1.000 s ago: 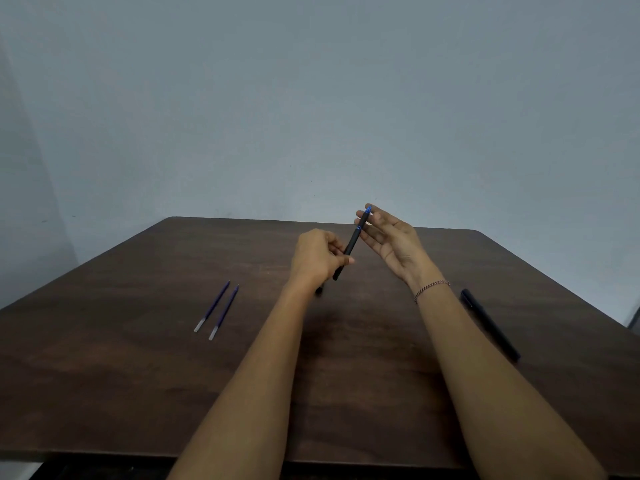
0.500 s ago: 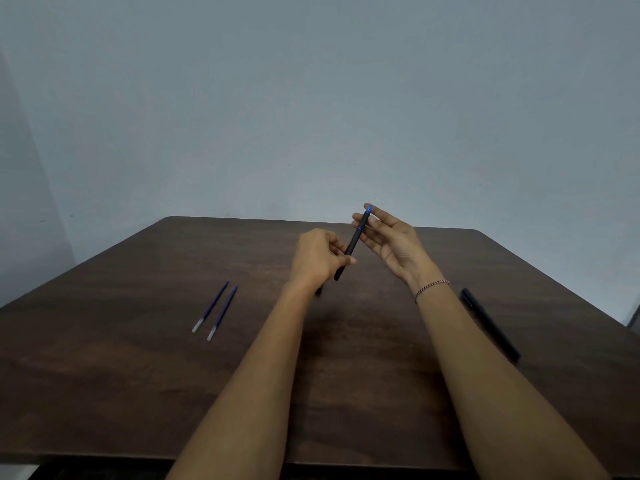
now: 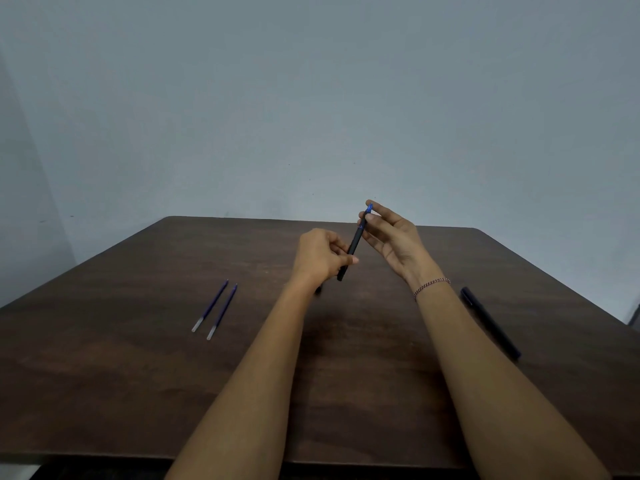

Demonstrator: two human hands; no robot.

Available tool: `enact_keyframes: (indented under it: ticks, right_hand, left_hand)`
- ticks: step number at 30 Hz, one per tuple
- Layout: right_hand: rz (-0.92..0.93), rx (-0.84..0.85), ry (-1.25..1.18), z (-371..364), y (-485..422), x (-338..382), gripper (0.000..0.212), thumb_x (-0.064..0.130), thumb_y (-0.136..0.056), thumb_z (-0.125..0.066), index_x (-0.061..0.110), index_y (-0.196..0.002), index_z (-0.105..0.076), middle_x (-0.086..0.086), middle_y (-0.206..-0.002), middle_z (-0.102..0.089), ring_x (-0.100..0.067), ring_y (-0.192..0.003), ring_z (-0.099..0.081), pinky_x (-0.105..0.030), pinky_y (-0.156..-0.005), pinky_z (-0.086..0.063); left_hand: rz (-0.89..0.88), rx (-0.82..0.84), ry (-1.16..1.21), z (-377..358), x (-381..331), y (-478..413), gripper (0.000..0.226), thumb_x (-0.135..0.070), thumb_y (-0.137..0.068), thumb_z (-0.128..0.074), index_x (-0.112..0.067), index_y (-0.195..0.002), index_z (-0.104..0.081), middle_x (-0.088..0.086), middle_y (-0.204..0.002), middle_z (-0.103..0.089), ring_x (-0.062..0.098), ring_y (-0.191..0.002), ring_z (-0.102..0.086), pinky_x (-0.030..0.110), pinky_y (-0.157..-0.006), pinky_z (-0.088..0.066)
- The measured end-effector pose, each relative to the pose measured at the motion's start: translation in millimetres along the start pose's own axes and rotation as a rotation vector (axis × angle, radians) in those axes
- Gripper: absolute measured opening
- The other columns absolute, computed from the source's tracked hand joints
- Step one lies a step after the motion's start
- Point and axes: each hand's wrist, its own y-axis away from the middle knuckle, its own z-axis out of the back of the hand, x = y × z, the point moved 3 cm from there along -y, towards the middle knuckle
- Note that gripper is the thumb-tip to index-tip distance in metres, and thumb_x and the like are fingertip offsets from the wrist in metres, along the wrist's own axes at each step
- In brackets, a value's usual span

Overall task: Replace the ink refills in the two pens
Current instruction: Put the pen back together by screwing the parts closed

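A black pen with a blue end is held tilted above the table's middle. My left hand grips its lower half. Fingertips of my right hand pinch the blue upper end, the other fingers spread. A small dark piece lies on the table just under my left wrist, mostly hidden. Two blue ink refills lie side by side at the left. A second black pen lies on the table to the right of my right forearm.
The dark brown wooden table runs to a pale wall behind. Its near edge is at the bottom of the view. A thin bracelet is on my right wrist.
Almost nothing has moved. The pen stays in both hands, with my right fingertips shifted slightly on its blue end.
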Motion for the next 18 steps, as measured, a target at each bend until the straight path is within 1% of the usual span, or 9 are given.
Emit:
enact_keyframes:
  ticks: [3, 5, 7, 9, 11, 13, 15, 16, 18]
  right_hand:
    - [-0.008, 0.002, -0.009, 0.6, -0.5, -1.6, 0.021, 0.003, -0.088, -0.061, 0.010, -0.108, -0.065, -0.001, -0.085, -0.068, -0.014, -0.086, -0.067, -0.023, -0.076, -0.057]
    - [-0.034, 0.024, -0.075, 1.4, -1.2, -2.0, 0.023, 0.005, -0.091, -0.057, 0.007, -0.113, -0.063, -0.006, -0.091, -0.073, -0.019, -0.091, -0.070, -0.027, -0.080, -0.057]
    - [-0.044, 0.045, -0.094, 0.9, -1.2, -0.7, 0.029, 0.002, -0.091, -0.054, 0.005, -0.119, -0.059, -0.010, -0.097, -0.074, -0.021, -0.093, -0.071, -0.028, -0.080, -0.058]
    - [-0.029, 0.050, -0.060, -0.5, -0.7, -0.2, 0.034, -0.002, -0.090, -0.055, 0.007, -0.123, -0.057, -0.008, -0.096, -0.074, -0.019, -0.090, -0.071, -0.027, -0.081, -0.057]
    - [-0.001, 0.029, -0.045, -0.8, -0.6, -1.1, 0.038, -0.003, -0.087, -0.059, 0.010, -0.123, -0.056, -0.007, -0.093, -0.072, -0.018, -0.087, -0.071, -0.028, -0.083, -0.057]
    - [0.008, 0.006, -0.055, 0.1, -0.7, -1.4, 0.041, -0.002, -0.087, -0.061, 0.012, -0.124, -0.053, -0.008, -0.093, -0.071, -0.019, -0.087, -0.071, -0.028, -0.080, -0.058]
    - [-0.025, 0.014, -0.103, 0.9, -1.4, -1.6, 0.040, 0.000, -0.091, -0.055, 0.011, -0.129, -0.047, -0.013, -0.100, -0.071, -0.023, -0.092, -0.071, -0.029, -0.078, -0.058]
    - [-0.044, 0.027, -0.130, 1.0, -1.8, -1.9, 0.039, 0.000, -0.093, -0.052, 0.011, -0.130, -0.045, -0.015, -0.104, -0.071, -0.026, -0.096, -0.070, -0.030, -0.079, -0.058]
    - [-0.053, 0.039, -0.133, 0.8, -2.2, -2.2, 0.040, -0.001, -0.094, -0.049, 0.012, -0.131, -0.043, -0.016, -0.104, -0.072, -0.027, -0.098, -0.069, -0.032, -0.081, -0.057]
  left_hand:
    - [0.004, 0.012, 0.001, -1.1, -0.8, 0.7, 0.020, -0.014, -0.067, -0.083, -0.017, -0.074, -0.064, -0.002, -0.070, -0.065, 0.013, -0.069, -0.067, 0.028, -0.065, -0.058]
    - [0.011, 0.012, 0.008, -1.2, -1.5, 1.1, 0.021, -0.014, -0.067, -0.082, -0.017, -0.074, -0.063, 0.000, -0.071, -0.065, 0.015, -0.071, -0.068, 0.028, -0.064, -0.058]
    - [0.012, 0.009, 0.015, -0.4, -2.3, 1.6, 0.021, -0.014, -0.068, -0.082, -0.017, -0.073, -0.062, 0.000, -0.071, -0.065, 0.016, -0.071, -0.069, 0.026, -0.061, -0.058]
    - [0.008, 0.006, 0.016, 0.3, -2.5, 1.9, 0.021, -0.014, -0.068, -0.082, -0.017, -0.074, -0.063, 0.000, -0.070, -0.065, 0.017, -0.071, -0.069, 0.027, -0.061, -0.058]
    - [0.001, 0.010, 0.014, 0.0, -2.4, 1.8, 0.021, -0.014, -0.067, -0.083, -0.015, -0.075, -0.064, 0.001, -0.071, -0.065, 0.017, -0.072, -0.069, 0.030, -0.064, -0.059]
    - [-0.002, 0.017, 0.012, -1.0, -2.9, 2.3, 0.021, -0.014, -0.067, -0.083, -0.015, -0.076, -0.064, 0.000, -0.070, -0.064, 0.016, -0.071, -0.068, 0.028, -0.063, -0.058]
    - [-0.002, 0.017, 0.015, -1.4, -3.0, 2.8, 0.021, -0.014, -0.067, -0.082, -0.016, -0.076, -0.064, -0.001, -0.069, -0.064, 0.014, -0.069, -0.067, 0.025, -0.060, -0.057]
    - [-0.002, 0.015, 0.017, -1.0, -2.6, 3.0, 0.021, -0.014, -0.067, -0.082, -0.016, -0.077, -0.064, -0.001, -0.070, -0.064, 0.014, -0.068, -0.067, 0.024, -0.059, -0.057]
    - [-0.001, 0.013, 0.018, -0.3, -2.1, 3.2, 0.021, -0.014, -0.067, -0.082, -0.015, -0.078, -0.064, 0.000, -0.070, -0.064, 0.014, -0.069, -0.067, 0.022, -0.057, -0.056]
